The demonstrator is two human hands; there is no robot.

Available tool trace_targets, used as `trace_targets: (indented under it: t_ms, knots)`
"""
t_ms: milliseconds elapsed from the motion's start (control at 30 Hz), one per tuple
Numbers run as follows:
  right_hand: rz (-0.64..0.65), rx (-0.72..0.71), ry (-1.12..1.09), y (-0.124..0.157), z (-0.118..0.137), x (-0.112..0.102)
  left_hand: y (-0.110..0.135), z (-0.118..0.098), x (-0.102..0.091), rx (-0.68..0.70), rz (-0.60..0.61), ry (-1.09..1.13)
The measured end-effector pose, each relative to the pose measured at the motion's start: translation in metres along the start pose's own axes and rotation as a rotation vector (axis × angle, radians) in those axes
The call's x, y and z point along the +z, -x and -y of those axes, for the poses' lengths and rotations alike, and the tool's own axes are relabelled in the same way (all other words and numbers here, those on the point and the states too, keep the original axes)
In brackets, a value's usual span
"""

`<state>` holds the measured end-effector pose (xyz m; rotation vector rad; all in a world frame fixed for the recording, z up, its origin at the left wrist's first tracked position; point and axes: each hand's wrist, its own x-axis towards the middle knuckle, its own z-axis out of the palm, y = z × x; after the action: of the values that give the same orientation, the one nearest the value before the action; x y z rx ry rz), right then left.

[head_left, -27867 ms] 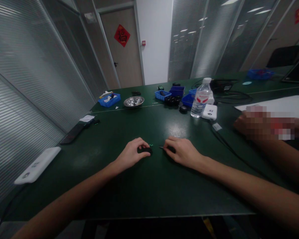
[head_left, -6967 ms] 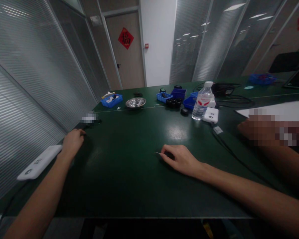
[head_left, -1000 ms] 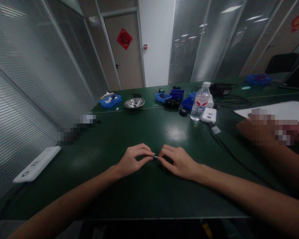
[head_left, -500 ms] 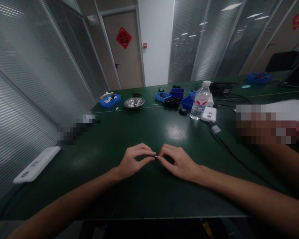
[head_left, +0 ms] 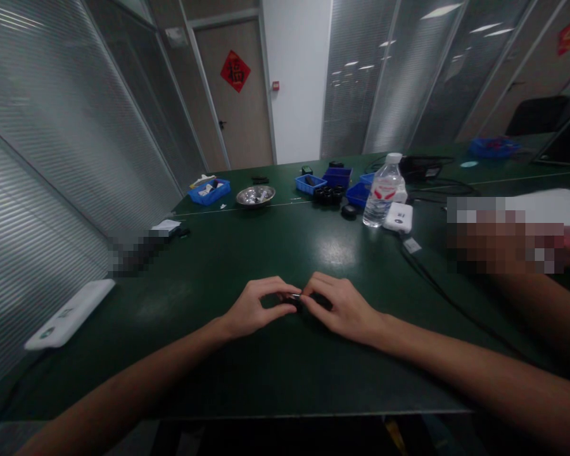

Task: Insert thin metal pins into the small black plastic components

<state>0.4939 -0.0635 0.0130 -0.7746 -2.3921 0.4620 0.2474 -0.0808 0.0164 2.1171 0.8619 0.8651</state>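
Note:
My left hand [head_left: 256, 307] and my right hand [head_left: 342, 307] meet low over the middle of the green table [head_left: 275, 373]. Between their fingertips is a small dark piece with a shiny, metal-like edge [head_left: 295, 296]; it is too small and too covered to name. The left thumb and fingers grip it from the left, a little apart around it. On the other side, my right thumb and index finger pinch its right end.
Beyond my hands stand a metal bowl [head_left: 256, 196], blue trays [head_left: 209, 192] and a water bottle [head_left: 382, 193]. White power banks [head_left: 71, 315] with cables lie at both sides. At the right, another person's arm [head_left: 546, 310] reaches over the table.
My left thumb and fingers have spread slightly apart around the small piece, and more of its shiny edge shows. My right hand has barely moved.

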Motion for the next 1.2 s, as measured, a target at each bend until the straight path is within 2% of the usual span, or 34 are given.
trace_targets:
  t_ms: [133,233,500,800,933,1067,1200]
  knots:
    - [-0.006,0.021,0.061,-0.001,-0.003,-0.002,-0.002,0.001,-0.002,-0.087,0.045,0.039]
    - [0.011,0.022,0.121,-0.002,-0.009,-0.004,-0.004,0.003,-0.003,-0.113,0.063,-0.019]
    - [0.207,-0.128,0.390,-0.004,-0.015,-0.013,0.000,0.003,0.001,0.012,0.097,-0.302]
    - [0.214,-0.119,0.371,-0.004,-0.016,-0.024,-0.001,0.003,-0.003,-0.035,0.108,-0.293]
    - [0.194,-0.110,0.352,-0.003,-0.017,-0.023,-0.001,0.000,-0.009,-0.075,0.168,-0.243]
    - [0.183,-0.081,0.327,-0.002,-0.017,-0.021,0.000,-0.003,-0.020,-0.026,0.277,-0.189]
    - [0.179,-0.079,0.324,-0.002,-0.015,-0.021,0.001,-0.005,-0.020,0.007,0.250,-0.200]
